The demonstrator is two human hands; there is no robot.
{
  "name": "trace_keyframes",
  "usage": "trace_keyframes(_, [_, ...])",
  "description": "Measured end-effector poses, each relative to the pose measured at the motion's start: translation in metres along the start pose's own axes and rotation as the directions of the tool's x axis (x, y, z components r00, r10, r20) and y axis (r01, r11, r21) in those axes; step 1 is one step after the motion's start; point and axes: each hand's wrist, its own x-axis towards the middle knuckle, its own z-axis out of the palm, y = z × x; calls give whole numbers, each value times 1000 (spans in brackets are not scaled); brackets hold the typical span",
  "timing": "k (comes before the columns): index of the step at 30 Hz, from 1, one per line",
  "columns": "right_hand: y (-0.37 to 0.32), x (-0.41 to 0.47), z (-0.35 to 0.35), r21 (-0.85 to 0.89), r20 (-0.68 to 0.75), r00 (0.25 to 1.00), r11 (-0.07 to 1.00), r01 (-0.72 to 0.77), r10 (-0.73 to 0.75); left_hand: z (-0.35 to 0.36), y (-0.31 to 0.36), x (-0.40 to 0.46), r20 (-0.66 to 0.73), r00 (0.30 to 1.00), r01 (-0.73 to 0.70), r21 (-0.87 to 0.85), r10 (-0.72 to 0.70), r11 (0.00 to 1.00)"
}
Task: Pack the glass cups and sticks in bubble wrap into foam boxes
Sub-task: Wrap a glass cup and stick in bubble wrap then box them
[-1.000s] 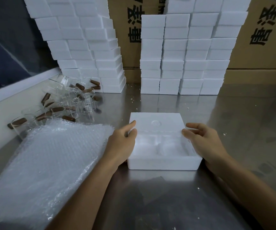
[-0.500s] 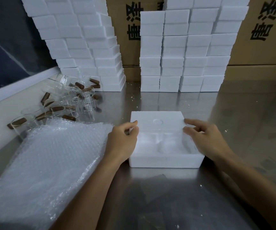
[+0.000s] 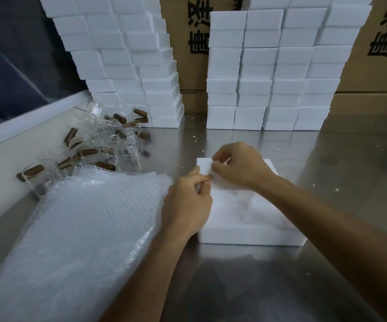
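A: Steel desk (image 3: 281,287), foam stacks (image 3: 269,73) at the back. Where's my box?

B: Foam box (image 3: 253,235) centre. Left hand (image 3: 186,203) and right hand (image 3: 239,167) both pinch its lid (image 3: 205,165) at the far-left corner.

A: Closing it, I judge. Next wrap calls for glass cups (image 3: 127,145) far left, bubble wrap (image 3: 76,231) just beside. Room lies right.

Packing workshop or warehouse, steel surface (image 3: 269,287), stacked white foam boxes (image 3: 269,73), printed cardboard cartons (image 3: 373,66) behind, bubble wrap pile (image 3: 71,228)
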Motion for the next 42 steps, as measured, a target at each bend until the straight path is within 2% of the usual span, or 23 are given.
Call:
trace_keyframes(3, [-24, 37, 20, 106, 25, 998, 993, 56, -59, -1, 5, -1, -20, 1000, 13, 41, -12, 999])
trace_keyframes(5, [-44, 57, 38, 113, 98, 983, 983, 145, -156, -2, 7, -3, -18, 1000, 7, 34, -6, 999])
trace_keyframes(8, [-75, 86, 65, 34, 221, 911, 936, 350, -349, -3, 8, -5, -19, 1000, -12, 20, 12, 1000])
trace_keyframes(10, [-93, 104, 79, -41, 263, 867, 893, 449, -424, -2, 7, -6, -10, 1000, 1, 10, -1, 1000])
trace_keyframes(17, [-121, 142, 113, -260, 398, 797, 777, 574, -455, -8, 6, -7, 17, 999, 38, 129, -40, 991])
trace_keyframes(23, [-126, 149, 120, -251, 320, 822, 795, 553, -471, -10, 4, -6, 26, 999, 21, 111, -24, 994])
trace_keyframes(26, [-125, 143, 117, -263, 304, 835, 802, 536, -458, -9, 5, -5, 28, 999, 17, 162, -22, 987])
trace_keyframes(31, [-115, 131, 97, -282, 275, 846, 802, 526, -457, -5, 5, -2, -20, 1000, -4, 56, 5, 998])
trace_keyframes(36, [-106, 106, 56, -233, 218, 844, 814, 532, -489, -4, 4, 0, 25, 1000, 14, -17, -14, 1000])
trace_keyframes(39, [-88, 77, 27, -177, 115, 827, 808, 563, -551, -6, 2, 1, 39, 999, 4, -74, -1, 997])
trace_keyframes(42, [-64, 37, 3, -67, -35, 831, 831, 552, -555, -4, 0, 3, 10, 1000, 6, -41, -6, 999])
